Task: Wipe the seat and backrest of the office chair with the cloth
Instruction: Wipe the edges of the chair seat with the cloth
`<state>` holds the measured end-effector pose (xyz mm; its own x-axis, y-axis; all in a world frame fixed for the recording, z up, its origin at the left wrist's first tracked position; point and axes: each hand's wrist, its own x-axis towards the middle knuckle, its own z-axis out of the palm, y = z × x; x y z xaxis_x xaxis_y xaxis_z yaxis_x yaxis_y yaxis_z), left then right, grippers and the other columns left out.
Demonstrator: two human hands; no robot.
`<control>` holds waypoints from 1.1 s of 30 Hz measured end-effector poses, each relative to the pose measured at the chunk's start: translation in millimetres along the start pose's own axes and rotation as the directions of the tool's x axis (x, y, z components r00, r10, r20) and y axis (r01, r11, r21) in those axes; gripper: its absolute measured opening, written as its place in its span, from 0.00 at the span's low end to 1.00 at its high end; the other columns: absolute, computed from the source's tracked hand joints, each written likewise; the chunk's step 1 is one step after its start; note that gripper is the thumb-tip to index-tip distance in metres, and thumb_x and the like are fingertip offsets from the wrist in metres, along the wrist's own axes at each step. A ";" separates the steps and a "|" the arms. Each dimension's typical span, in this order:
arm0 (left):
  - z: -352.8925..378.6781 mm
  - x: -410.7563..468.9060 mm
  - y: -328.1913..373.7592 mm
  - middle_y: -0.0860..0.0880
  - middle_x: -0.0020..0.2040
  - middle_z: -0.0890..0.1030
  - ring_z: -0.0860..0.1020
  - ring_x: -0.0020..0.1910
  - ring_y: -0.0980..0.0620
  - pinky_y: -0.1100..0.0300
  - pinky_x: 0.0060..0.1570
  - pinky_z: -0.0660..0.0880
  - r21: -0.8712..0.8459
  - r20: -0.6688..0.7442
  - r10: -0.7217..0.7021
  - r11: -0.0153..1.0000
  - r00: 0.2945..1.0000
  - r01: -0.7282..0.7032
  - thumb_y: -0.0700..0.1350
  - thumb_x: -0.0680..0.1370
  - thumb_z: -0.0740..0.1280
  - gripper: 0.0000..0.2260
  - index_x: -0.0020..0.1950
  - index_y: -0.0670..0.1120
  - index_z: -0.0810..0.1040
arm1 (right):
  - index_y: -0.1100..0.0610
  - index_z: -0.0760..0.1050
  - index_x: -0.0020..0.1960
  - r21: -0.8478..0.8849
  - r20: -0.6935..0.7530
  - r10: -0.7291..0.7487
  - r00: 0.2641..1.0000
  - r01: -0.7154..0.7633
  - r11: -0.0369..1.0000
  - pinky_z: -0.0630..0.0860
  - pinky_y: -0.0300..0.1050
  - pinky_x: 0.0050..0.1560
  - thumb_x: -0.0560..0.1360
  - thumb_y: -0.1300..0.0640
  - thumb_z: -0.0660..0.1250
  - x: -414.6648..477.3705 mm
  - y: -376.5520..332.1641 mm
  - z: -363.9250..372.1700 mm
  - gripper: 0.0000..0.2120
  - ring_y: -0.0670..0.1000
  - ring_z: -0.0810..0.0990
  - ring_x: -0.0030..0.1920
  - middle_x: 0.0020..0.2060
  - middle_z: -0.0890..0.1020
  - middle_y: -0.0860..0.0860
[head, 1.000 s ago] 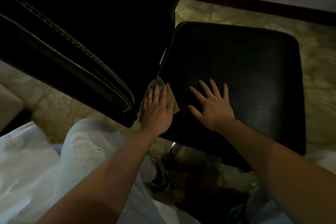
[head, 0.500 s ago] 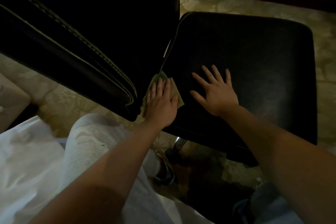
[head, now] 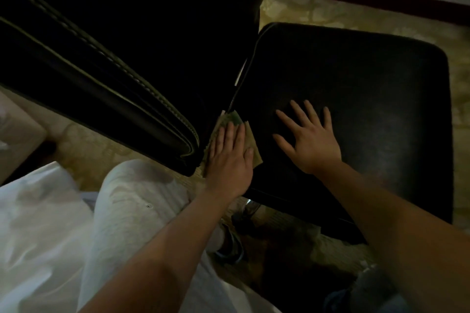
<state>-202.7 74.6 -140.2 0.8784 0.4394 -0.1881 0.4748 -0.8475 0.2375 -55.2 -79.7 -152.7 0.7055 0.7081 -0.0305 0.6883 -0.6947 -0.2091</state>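
The left hand (head: 229, 162) presses the cloth (head: 233, 118) flat, fingers (head: 230, 134) straight and together, at the seat (head: 368, 109) corner by the backrest (head: 127, 46). The right hand (head: 314, 142) rests on the seat, fingers apart. Much wiping seems left.

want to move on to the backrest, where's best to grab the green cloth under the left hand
The thin olive-green cloth lies flat on the black leather seat under the flat left hand. Its free corner sticks out on the thumb side; pinch there, coming from the right, since the black stitched backrest crowds the other side.
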 end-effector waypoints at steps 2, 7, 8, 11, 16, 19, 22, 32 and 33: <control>-1.0 8.8 4.0 0.47 0.84 0.43 0.41 0.82 0.48 0.50 0.80 0.40 0.008 -0.008 -0.033 0.999 0.999 0.033 0.55 0.86 0.47 0.28 0.83 0.50 0.41 | 0.40 0.51 0.80 0.000 -0.001 -0.004 1.000 0.004 1.000 0.37 0.64 0.77 0.80 0.30 0.42 0.1 0.7 0.9 0.31 0.55 0.44 0.81 0.81 0.52 0.50; -12.6 38.1 12.9 0.46 0.83 0.39 0.39 0.82 0.46 0.50 0.78 0.39 -0.022 0.060 -0.088 0.996 0.994 0.089 0.55 0.86 0.47 0.28 0.83 0.50 0.40 | 0.40 0.51 0.80 -0.001 -0.005 0.010 1.000 -0.010 1.000 0.36 0.63 0.77 0.79 0.30 0.40 1.8 -2.0 2.0 0.32 0.55 0.44 0.81 0.81 0.51 0.50; -13.7 34.7 13.1 0.46 0.83 0.39 0.39 0.82 0.46 0.49 0.78 0.39 -0.023 0.045 -0.076 0.997 0.996 0.077 0.55 0.86 0.47 0.28 0.83 0.50 0.39 | 0.40 0.51 0.80 -0.002 -0.001 0.012 1.000 -0.012 1.000 0.36 0.63 0.77 0.79 0.30 0.40 1.7 -2.2 1.4 0.32 0.55 0.44 0.81 0.81 0.51 0.50; -7.4 7.5 8.0 0.46 0.83 0.40 0.39 0.82 0.46 0.47 0.79 0.39 -0.015 -0.036 -0.040 0.999 0.999 0.039 0.56 0.86 0.46 0.28 0.83 0.51 0.39 | 0.40 0.51 0.80 -0.004 -0.005 0.014 1.000 -0.014 1.000 0.38 0.65 0.77 0.79 0.31 0.41 1.3 -1.4 1.4 0.32 0.55 0.45 0.81 0.81 0.52 0.50; 3.5 -17.0 9.0 0.49 0.83 0.38 0.37 0.82 0.49 0.49 0.80 0.37 -0.040 0.010 -0.121 0.992 0.993 0.122 0.57 0.81 0.35 0.30 0.82 0.52 0.37 | 0.40 0.52 0.80 0.001 -0.009 0.007 1.000 -0.007 1.000 0.38 0.65 0.77 0.81 0.32 0.43 1.0 -0.4 3.0 0.30 0.55 0.45 0.81 0.81 0.52 0.50; 2.4 -15.3 15.4 0.47 0.83 0.39 0.39 0.82 0.47 0.48 0.79 0.38 -0.008 -0.002 -0.149 0.989 0.989 0.149 0.55 0.84 0.39 0.27 0.82 0.52 0.37 | 0.41 0.53 0.80 -0.003 -0.026 0.004 1.000 -0.004 1.000 0.39 0.65 0.77 0.80 0.31 0.42 0.2 -0.5 3.2 0.31 0.55 0.46 0.81 0.81 0.53 0.50; -3.9 3.2 22.7 0.44 0.83 0.39 0.39 0.82 0.44 0.47 0.80 0.40 0.007 0.048 -0.210 0.978 0.977 0.210 0.54 0.86 0.45 0.28 0.83 0.50 0.37 | 0.41 0.54 0.80 -0.001 -0.036 0.005 0.999 -0.005 1.000 0.40 0.66 0.77 0.80 0.31 0.43 -0.3 -1.3 4.8 0.31 0.56 0.47 0.81 0.81 0.54 0.51; -24.8 74.7 42.0 0.39 0.82 0.39 0.42 0.82 0.39 0.45 0.79 0.43 0.035 0.148 -0.289 0.957 0.946 0.287 0.55 0.86 0.48 0.30 0.83 0.46 0.38 | 0.41 0.55 0.80 -0.020 -0.032 0.018 0.999 -0.019 1.000 0.41 0.66 0.77 0.80 0.32 0.42 0.2 -3.5 4.3 0.31 0.57 0.48 0.81 0.81 0.55 0.51; -25.8 78.6 42.2 0.39 0.82 0.39 0.42 0.82 0.40 0.46 0.79 0.43 0.023 0.140 -0.280 0.960 0.950 0.280 0.55 0.86 0.49 0.30 0.83 0.46 0.38 | 0.41 0.54 0.80 -0.018 -0.029 0.018 0.999 -0.019 1.000 0.40 0.66 0.77 0.80 0.32 0.42 0.1 -3.7 3.8 0.31 0.57 0.48 0.81 0.81 0.55 0.51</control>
<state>-112.3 81.1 -120.4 0.6932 0.6131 -0.3788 0.7003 -0.6973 0.1529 -58.4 -76.6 -155.6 0.7226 0.6912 -0.0060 0.6776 -0.7101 -0.1913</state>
